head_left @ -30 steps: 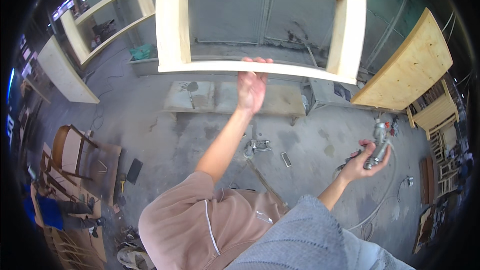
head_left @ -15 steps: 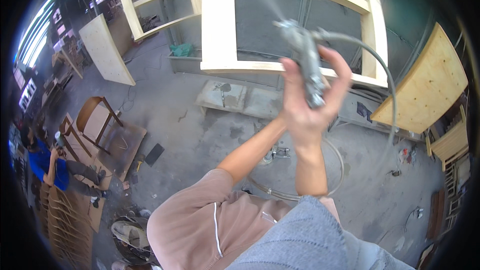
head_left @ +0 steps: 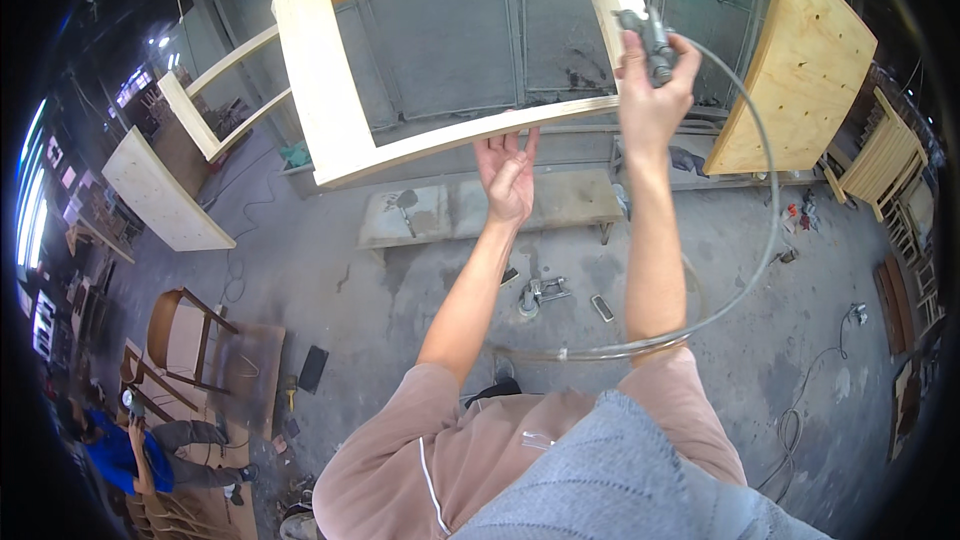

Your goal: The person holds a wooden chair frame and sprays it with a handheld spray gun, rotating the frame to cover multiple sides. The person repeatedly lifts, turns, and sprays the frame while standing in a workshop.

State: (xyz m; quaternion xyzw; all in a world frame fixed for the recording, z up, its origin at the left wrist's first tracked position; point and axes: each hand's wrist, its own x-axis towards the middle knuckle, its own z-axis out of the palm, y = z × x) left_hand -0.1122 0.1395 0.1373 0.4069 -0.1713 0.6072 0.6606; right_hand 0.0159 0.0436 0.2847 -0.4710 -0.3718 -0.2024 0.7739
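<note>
A pale wooden frame (head_left: 480, 132) with curved rails spans the upper middle, tilted. My left hand (head_left: 508, 180) reaches up to its lower rail, fingers at the rail and thumb folded across the palm; the rail partly hides the fingertips. In my right hand (head_left: 655, 105) is a grey metal spray gun (head_left: 656, 48), held upright beside the frame's right post. My fingers wrap around its body, and no spray shows from it. From the gun a clear hose (head_left: 768, 170) loops down to the right and back under my right forearm.
A low bench (head_left: 470, 208) stands beyond my hands. Wooden panels hang at right (head_left: 795, 70) and left (head_left: 165, 190), with a smaller frame (head_left: 205, 130) at left. Another spray gun (head_left: 540, 292) lies on the floor. A person in blue (head_left: 120, 450) works at lower left near a chair (head_left: 180, 330).
My right hand has carried the spray gun to the right, and its mist no longer shows. My left hand has come into view at the lower rail. The frame appears shifted left and tilted.
</note>
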